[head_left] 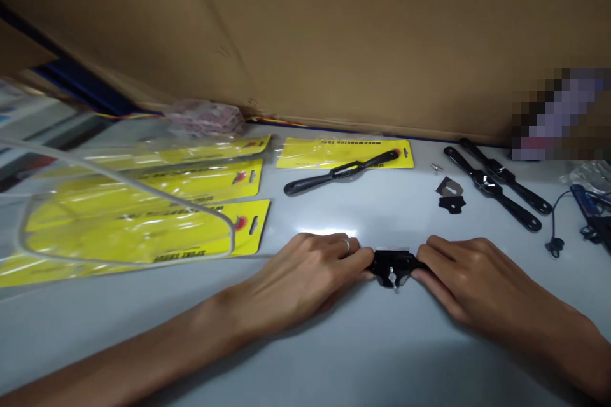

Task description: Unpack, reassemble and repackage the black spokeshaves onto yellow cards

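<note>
Black two-handled tool (394, 259) held near, right of centre; ends gripped by left hand (310, 267), right hand (470, 273), presumably for balance. Loose blade (454, 186), dark plate (447, 204) laid farther right, likely for reach.

left hand (322, 270): gripping, knuckles up | right hand (470, 276): gripping, knuckles up | bare forearms (186, 334): slanting inward

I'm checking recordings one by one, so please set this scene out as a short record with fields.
Held: black tool, with a silver fitting near its centre
Left hand: grips one end
Right hand: grips the other end
Loose parts: two thin plates, small silver piece
Other tools: paired tools at right; slotted frame partly over a yellow card
Surface: grey tabletop
</note>
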Motion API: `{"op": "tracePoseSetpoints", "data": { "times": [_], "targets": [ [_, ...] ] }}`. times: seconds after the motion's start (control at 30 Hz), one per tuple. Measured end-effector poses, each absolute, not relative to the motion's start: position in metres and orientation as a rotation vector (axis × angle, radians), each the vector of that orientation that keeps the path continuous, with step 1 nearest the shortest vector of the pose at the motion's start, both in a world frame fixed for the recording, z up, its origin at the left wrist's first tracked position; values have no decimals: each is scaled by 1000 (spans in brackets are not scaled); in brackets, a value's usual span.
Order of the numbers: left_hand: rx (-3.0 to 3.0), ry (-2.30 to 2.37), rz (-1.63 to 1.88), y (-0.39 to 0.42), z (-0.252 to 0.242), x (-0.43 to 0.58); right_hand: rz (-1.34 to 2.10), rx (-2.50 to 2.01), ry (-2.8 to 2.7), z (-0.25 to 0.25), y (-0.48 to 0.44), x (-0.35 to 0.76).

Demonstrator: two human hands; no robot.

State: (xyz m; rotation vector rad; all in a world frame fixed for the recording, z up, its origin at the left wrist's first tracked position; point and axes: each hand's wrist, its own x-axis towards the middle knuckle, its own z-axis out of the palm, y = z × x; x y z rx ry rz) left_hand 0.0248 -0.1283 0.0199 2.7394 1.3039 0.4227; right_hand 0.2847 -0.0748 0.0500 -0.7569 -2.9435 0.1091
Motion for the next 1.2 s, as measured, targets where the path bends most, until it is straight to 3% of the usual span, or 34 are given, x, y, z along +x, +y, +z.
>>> {"op": "tracePoseSetpoints", "data": {
  "times": [0.2, 0.8, 1.2],
  "targets": [
    [2750, 1282, 430, -128, 19, 24, 159, -782, -2914, 55, -73, 288],
    [2733, 1284, 478, -127, 20, 25, -257, -485, -2936, 46, -74, 290],
    [2699, 1273, 459, -126, 17, 24, -310, -480, -2928, 49, -83, 286]
  ]
}}
